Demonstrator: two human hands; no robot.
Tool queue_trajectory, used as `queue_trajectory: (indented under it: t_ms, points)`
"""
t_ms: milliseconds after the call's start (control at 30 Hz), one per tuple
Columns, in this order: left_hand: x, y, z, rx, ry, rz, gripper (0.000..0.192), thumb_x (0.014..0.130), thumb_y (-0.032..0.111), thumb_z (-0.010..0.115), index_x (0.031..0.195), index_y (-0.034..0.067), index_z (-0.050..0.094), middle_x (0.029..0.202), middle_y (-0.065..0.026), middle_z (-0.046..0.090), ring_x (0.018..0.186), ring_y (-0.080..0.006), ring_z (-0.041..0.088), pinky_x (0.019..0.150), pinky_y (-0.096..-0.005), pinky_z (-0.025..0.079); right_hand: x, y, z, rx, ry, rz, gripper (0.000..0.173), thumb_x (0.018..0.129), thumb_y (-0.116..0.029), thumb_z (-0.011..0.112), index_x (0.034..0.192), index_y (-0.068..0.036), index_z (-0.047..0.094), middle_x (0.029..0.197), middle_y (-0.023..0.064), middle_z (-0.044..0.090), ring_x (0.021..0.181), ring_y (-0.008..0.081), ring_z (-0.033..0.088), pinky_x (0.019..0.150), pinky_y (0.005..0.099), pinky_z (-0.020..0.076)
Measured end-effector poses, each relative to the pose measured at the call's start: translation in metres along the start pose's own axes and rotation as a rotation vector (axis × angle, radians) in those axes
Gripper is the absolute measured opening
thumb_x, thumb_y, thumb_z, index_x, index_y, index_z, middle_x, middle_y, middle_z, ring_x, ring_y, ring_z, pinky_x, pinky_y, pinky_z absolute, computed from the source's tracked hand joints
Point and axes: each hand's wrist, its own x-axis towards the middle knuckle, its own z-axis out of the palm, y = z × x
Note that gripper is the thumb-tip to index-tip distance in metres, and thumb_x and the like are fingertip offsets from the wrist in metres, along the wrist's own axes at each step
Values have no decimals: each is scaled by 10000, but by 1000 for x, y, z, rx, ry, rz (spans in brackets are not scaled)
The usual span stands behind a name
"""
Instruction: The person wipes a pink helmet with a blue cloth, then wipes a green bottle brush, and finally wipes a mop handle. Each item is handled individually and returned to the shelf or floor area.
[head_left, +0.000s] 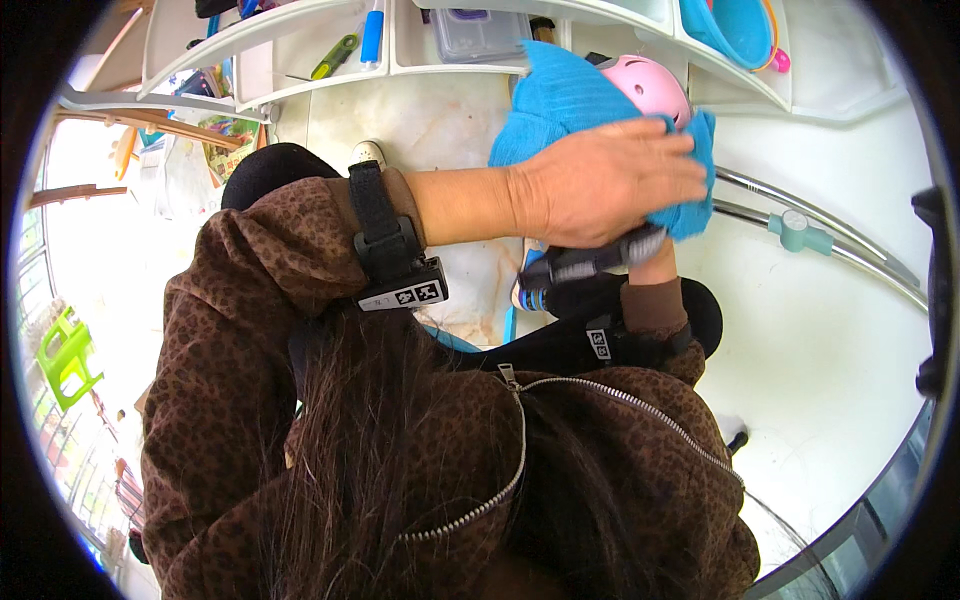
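My left hand (607, 184) reaches across to the right, its back to the camera. It presses a blue cloth (555, 97) onto a pink helmet (649, 82), and its fingers are slightly blurred. The cloth covers much of the helmet, leaving part of the rounded pink shell with small vent holes exposed at the top. A dark strap (592, 262), blurred, hangs below my left hand. Of my right arm, the wrist (654, 266) shows beneath the cloth; the right hand itself is hidden behind the cloth and left hand.
White shelf trays (315, 90) curve along the far side, holding a green-handled tool (335, 56), a blue-handled tool (372, 36) and a clear plastic box (480, 34). A blue bucket (724, 30) stands far right. Metal tubes (847, 244) run at right. Books (229, 146) lie left.
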Motion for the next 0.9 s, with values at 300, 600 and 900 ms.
queue_trajectory:
  t_ms: [300,600,900]
  points:
    - [18,-57,-30,-59,352,-548,297,806,78,521,1100,93,562,1071,-170,569,936,-409,557,781,-449,480,10,-3,6,-44,-276,45,231,942,-173,433,1046,19,508,514,-2,436,404,74,398,382,209,343]
    - [1,-5,-8,11,54,-46,568,690,2,612,1234,130,509,1345,-59,469,1322,-274,356,1089,-454,285,1,9,5,-207,37,-225,333,984,-330,359,1150,-64,471,834,-1,501,766,110,489,737,320,434]
    - [11,-54,-33,-291,174,-832,354,821,26,515,1172,65,523,1250,-114,526,1133,-386,504,923,-374,429,2,-7,-2,-123,-416,92,296,982,-194,311,1091,32,467,538,-31,441,429,32,379,400,153,315]
